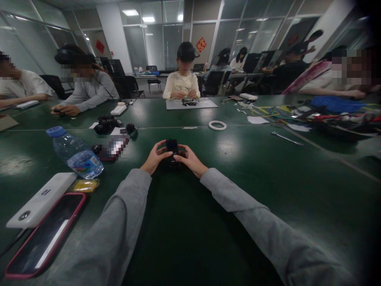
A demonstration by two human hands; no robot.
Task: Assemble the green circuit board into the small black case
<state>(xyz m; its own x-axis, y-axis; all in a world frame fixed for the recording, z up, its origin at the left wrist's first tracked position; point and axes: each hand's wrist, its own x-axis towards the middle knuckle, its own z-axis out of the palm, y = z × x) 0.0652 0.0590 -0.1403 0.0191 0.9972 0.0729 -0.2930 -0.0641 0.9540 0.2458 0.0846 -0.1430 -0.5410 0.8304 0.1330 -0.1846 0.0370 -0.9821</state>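
Observation:
A small black device (172, 146) with a dark, screen-like upper face is held upright just above the green table. My left hand (156, 157) grips its left side, thumb on the front and fingers curled behind. From the other side my right hand (191, 159) holds it too, its thumb pressed on the lower front close to the left thumb. A dark rounded part (183, 154) shows by the right fingers; whether it belongs to the device, I cannot tell. The device's back is hidden.
On the left are a tilted water bottle (79, 153), a white power bank (44, 198), a pink-edged phone (47, 234) and a yellow packet (85, 185). A white ring (217, 125), a wrench (287, 138) and tangled cables (327, 115) lie farther off. Several people sit around.

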